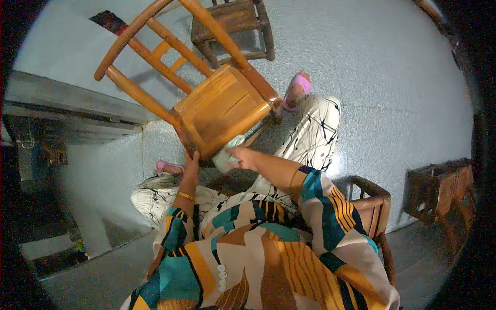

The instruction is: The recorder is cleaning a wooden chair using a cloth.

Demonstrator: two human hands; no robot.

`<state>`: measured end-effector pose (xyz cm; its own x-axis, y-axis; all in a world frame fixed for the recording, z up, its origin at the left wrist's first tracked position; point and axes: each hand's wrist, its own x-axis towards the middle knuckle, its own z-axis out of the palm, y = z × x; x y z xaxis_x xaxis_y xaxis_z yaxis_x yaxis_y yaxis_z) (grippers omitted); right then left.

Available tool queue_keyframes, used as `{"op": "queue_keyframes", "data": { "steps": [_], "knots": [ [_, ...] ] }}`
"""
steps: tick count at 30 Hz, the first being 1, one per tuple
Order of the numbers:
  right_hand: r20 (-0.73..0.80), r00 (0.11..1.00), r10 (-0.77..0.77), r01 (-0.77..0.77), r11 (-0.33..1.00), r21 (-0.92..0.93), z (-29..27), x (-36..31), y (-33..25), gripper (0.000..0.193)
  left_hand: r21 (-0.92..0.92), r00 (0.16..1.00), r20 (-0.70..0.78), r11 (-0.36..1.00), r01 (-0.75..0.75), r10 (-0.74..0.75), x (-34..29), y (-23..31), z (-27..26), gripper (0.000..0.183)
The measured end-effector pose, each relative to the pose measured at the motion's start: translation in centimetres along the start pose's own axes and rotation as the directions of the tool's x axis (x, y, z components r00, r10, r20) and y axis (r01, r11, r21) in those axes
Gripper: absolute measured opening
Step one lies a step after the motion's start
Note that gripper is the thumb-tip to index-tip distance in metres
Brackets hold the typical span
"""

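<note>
A varnished wooden chair [219,108] is in front of me, its seat toward me and its slatted back stretching away to the upper left. My left hand [192,161] is at the seat's near left corner, fingers closed around the wood there. A pale green cloth [223,161] is bunched in my right hand [245,156], against the seat's near edge. Part of the cloth reaches up along that edge. The chair's lower legs are mostly hidden under the seat.
Beyond the chair stands a darker wooden chair [230,26]. Part of another wooden chair [369,209] shows behind my right arm. Brown wooden furniture [436,188] stands at the far right. My feet in pink slippers [301,82] are on the grey speckled floor [372,77].
</note>
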<state>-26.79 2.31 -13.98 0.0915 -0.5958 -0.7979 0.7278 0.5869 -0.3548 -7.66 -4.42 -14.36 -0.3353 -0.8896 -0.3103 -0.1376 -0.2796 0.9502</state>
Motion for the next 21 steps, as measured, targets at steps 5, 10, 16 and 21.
{"op": "queue_keyframes", "data": {
  "steps": [5, 10, 16, 21],
  "knots": [
    [0.171, 0.973, 0.154, -0.138, 0.985, -0.100, 1.0, -0.7, 0.0, 0.026, -0.096, 0.964, 0.006, 0.959, 0.265, -0.266, -1.1, 1.3, -0.6, 0.056],
    [-0.036, 0.987, 0.155, -0.143, 0.965, 0.218, -4.6, 6.4, -1.2, 0.027, -0.061, 0.981, 0.019, 0.979, 0.196, -0.195, 0.7, -0.2, 0.7, 0.057],
    [-0.408, 0.846, -0.343, 0.473, 0.836, 0.278, -3.1, 3.6, -6.6, 0.034, -0.083, 0.977, -0.030, 0.974, 0.209, -0.212, 0.1, 1.6, -1.0, 0.059],
    [-0.508, 0.710, -0.488, 0.571, 0.821, 0.010, -0.2, -1.6, -8.3, 0.053, -0.044, 0.980, -0.059, 0.981, 0.187, -0.190, 0.6, -0.4, -3.5, 0.058]
  ]
}}
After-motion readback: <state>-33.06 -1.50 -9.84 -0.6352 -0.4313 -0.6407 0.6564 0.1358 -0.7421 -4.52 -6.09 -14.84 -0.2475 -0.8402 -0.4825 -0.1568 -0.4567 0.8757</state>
